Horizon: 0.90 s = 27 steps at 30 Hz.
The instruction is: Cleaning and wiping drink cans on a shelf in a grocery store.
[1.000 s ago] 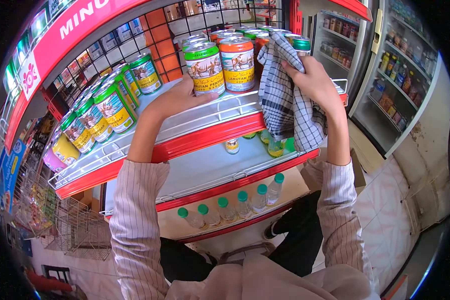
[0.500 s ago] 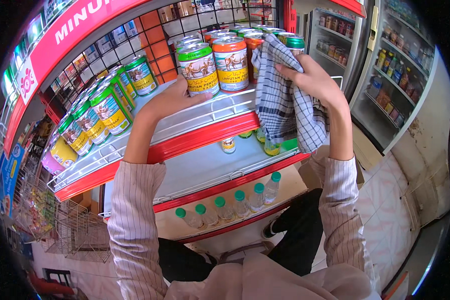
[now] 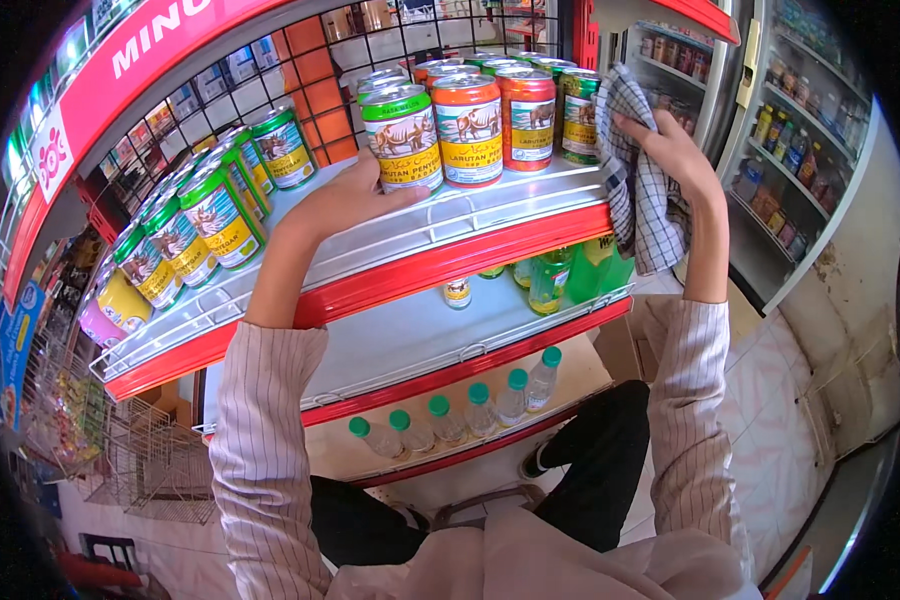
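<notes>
On the upper shelf, my left hand wraps round the lower part of a green-topped drink can, its thumb along the can's base. An orange can stands close beside it, then a red can and a green can, with more cans in rows behind. At the right end of the shelf, my right hand grips a black-and-white checked cloth. The cloth hangs down over the shelf's end, its folds hiding some of the fingers.
Slanting rows of green cans fill the shelf's left side. A white wire rail runs along its front. Below are green bottles and several clear bottles with green caps. A wire grid backs the shelf; a drinks fridge stands right.
My right hand has moved right with the cloth, away from the front of the cans, uncovering the red and green cans and the bottles below. My left hand stays at the same can.
</notes>
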Available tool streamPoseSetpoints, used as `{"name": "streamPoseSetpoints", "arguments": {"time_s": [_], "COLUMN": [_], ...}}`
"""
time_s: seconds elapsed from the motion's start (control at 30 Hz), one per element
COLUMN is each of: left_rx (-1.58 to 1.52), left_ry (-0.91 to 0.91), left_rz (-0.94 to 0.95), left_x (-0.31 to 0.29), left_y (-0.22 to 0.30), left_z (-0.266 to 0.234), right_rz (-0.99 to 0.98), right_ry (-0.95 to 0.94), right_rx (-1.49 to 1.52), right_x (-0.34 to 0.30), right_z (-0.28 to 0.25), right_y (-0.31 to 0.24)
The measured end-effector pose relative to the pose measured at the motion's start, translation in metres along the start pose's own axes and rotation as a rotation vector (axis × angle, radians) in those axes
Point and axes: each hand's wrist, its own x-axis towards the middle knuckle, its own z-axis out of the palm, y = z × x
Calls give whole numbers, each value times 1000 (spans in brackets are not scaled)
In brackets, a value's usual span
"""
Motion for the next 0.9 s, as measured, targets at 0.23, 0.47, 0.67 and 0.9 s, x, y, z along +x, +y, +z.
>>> {"name": "streamPoseSetpoints", "arguments": {"time_s": [0.23, 0.47, 0.67, 0.9], "left_rx": [25, 16, -12, -193], "left_ry": [-12, 83, 154, -80], "left_rz": [-52, -98, -366, -244], "left_x": [-2, 3, 4, 2], "left_y": [9, 5, 12, 13], "left_z": [-1, -4, -14, -5], "right_rz": [-180, 46, 111, 217], "right_ry": [-23, 154, -301, -179], "right_rx": [-166, 360, 806, 652], "right_x": [8, 28, 68, 54], "right_z": [11, 4, 2, 20], "right_y": [2, 12, 32, -1]}}
